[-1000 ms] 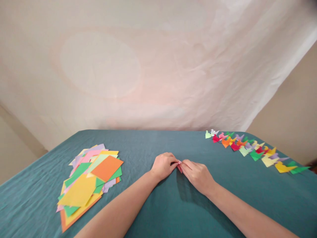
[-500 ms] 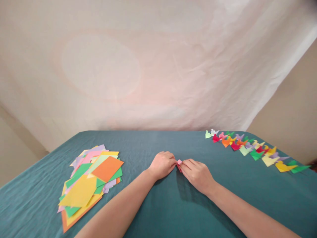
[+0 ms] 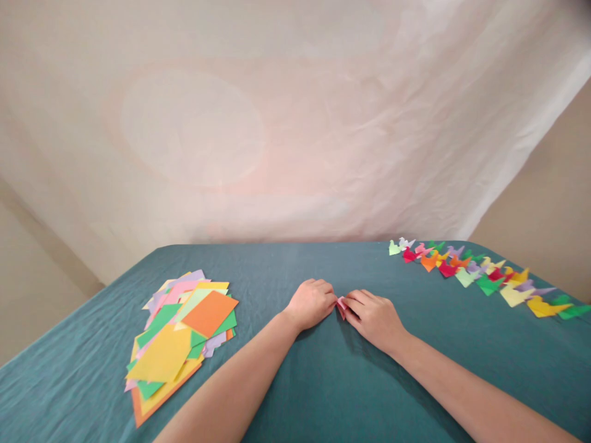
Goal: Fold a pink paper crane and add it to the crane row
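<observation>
My left hand (image 3: 311, 303) and my right hand (image 3: 376, 318) meet at the middle of the teal tablecloth (image 3: 323, 381). Both have curled fingers pinching a small folded pink paper (image 3: 341, 304) that lies between their fingertips on the cloth. Most of the paper is hidden under the fingers. A loose pile of coloured paper squares (image 3: 180, 329) lies to the left of my left forearm.
A row of several small folded paper figures (image 3: 484, 277) in mixed colours runs along the table's right side toward its far corner. A pale sheet (image 3: 277, 123) hangs behind the table's far edge.
The view has drifted a little, so everything sits slightly further right. My hands stay together on the pink paper with only small finger movements.
</observation>
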`<state>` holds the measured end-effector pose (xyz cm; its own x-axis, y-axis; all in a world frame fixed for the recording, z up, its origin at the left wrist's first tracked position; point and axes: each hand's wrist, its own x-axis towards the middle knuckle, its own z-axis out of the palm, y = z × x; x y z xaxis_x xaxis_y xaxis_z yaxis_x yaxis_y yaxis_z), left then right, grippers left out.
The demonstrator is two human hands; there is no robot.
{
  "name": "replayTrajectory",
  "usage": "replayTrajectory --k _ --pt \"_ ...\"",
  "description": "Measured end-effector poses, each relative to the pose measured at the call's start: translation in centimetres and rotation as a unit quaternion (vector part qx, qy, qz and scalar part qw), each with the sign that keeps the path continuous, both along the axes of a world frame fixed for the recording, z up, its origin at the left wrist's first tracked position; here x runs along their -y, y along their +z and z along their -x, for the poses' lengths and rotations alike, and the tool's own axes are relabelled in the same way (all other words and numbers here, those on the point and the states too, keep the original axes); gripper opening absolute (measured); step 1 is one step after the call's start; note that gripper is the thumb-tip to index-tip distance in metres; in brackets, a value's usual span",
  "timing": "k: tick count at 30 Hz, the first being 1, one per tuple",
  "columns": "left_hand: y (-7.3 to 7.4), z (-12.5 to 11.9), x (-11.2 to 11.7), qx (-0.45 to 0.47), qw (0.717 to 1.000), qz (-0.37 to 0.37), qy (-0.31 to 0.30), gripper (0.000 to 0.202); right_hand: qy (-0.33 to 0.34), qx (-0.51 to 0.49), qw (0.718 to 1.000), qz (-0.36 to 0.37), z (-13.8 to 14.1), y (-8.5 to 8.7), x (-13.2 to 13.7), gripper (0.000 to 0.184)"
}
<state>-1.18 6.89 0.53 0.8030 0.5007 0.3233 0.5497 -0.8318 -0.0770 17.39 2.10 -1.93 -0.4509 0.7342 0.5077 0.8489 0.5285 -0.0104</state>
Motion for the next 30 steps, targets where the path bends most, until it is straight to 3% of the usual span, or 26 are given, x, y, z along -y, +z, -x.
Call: replayTrajectory --k 10,30 --pt "0.13 -0.08 -0.2 -0.016 1.0 -0.008 -0.018 0.021 0.005 -0.073 0.995 0.063 -0.23 0.35 -0.45 0.015" --pt "0.61 -0.76 0.54 -0.035 0.999 -0.029 0.009 0.023 0.031 -0.067 0.996 0.043 -0.41 0.73 -0.5 0.013"
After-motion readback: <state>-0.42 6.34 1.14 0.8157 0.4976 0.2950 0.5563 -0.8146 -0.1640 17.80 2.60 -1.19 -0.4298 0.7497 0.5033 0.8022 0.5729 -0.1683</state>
